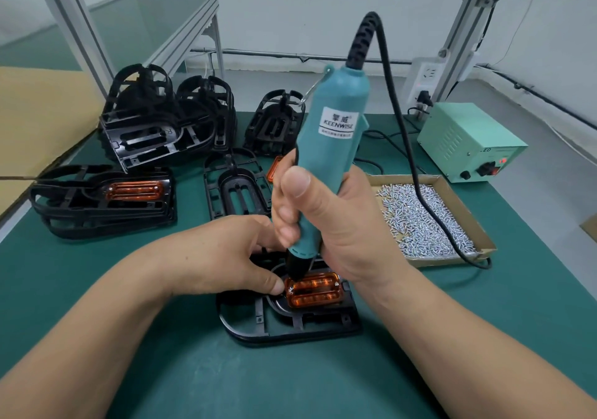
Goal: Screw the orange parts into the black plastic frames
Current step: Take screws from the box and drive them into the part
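On the green mat, the right hand (326,221) grips a teal electric screwdriver (329,147), tip on the translucent orange part (315,291) seated in a black plastic frame (287,321); the left hand (226,254) pinches the part's edge

Right hand (326,221) is wrapped around the teal electric screwdriver (336,121), held upright with its tip down on the top-left corner of the orange part (315,291) sitting in the black frame (290,325). Left hand (226,254) has its thumb against the part's left end; its fingertips are hidden behind the driver. Cardboard tray of screws (423,218) is off to the right, and a stack of frames (103,199) with an orange part on top sits on the left.
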{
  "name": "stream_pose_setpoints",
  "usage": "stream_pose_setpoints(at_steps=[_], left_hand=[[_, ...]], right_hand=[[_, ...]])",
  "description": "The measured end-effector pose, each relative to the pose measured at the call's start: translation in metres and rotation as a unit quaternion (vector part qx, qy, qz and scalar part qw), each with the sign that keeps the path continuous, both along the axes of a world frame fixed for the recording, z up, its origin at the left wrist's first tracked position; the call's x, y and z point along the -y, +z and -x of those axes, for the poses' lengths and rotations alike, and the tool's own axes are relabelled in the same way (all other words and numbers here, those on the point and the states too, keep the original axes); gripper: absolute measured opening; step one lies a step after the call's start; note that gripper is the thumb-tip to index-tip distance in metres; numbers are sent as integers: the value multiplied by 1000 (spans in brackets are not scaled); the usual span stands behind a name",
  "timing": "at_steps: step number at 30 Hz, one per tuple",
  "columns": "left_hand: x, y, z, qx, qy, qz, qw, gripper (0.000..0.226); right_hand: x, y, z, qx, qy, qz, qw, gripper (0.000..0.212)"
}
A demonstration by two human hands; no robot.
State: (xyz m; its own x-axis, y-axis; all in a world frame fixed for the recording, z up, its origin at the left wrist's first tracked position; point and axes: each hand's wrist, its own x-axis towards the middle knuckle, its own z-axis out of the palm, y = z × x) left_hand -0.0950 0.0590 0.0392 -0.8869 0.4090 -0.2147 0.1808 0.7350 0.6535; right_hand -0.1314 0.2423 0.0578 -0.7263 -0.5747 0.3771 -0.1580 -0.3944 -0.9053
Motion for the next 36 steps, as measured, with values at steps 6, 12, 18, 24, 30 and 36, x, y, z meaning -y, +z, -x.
stream_pose_setpoints(at_steps=[6,12,18,24,30,36], left_hand=[[3,-4,0,22,36,-11,999,33],[2,-4,0,-2,25,-15,1000,33],[-1,-2,0,-18,-8,-26,999,51],[1,-1,2,-17,-4,24,1000,29],[3,0,1,-38,-8,68,997,60],[-5,0,2,-24,34,20,999,25]], right_hand=[[7,-2,-2,-19,39,-34,999,55],[2,-4,3,-15,70,-11,997,41],[-4,-6,3,8,100,38,994,45],[-9,7,7,-41,60,114,991,37],[-36,-2,36,105,-59,174,977,43],[-63,-9,63,181,-182,231,939,28]])
